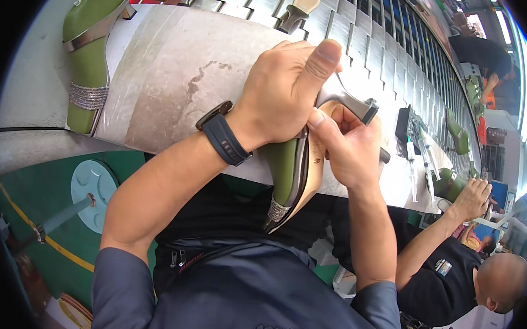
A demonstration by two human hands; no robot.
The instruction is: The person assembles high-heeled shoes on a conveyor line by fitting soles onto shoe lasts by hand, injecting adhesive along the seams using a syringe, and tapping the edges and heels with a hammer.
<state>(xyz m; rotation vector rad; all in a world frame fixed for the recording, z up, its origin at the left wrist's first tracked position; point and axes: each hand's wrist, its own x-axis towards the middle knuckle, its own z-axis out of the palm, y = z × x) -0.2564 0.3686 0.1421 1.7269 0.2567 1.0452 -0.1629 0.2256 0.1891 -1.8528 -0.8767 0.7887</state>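
Observation:
A green high-heeled shoe (pixel 284 171) is tilted in front of me, its toe pointing down toward my body and its tan sole facing right. Its metallic heel (pixel 349 100) sticks out to the right and ends in a dark tip. My left hand (pixel 282 88) is closed around the back part of the shoe, thumb pointing up. My right hand (pixel 354 146) is closed at the sole below the heel, its thumb pressed near the arch. Past the right hand shows the end of a dark rod-like thing (pixel 384 155); whether the hand holds it I cannot tell.
Another green shoe with a glittery band (pixel 90 54) lies at the left of the worktable (pixel 167 70). Beyond runs a metal slat conveyor (pixel 366 33) with a tan sole piece (pixel 305 0). Syringes (pixel 415 172) lie to the right, near a co-worker's hand (pixel 471 199) on a green shoe.

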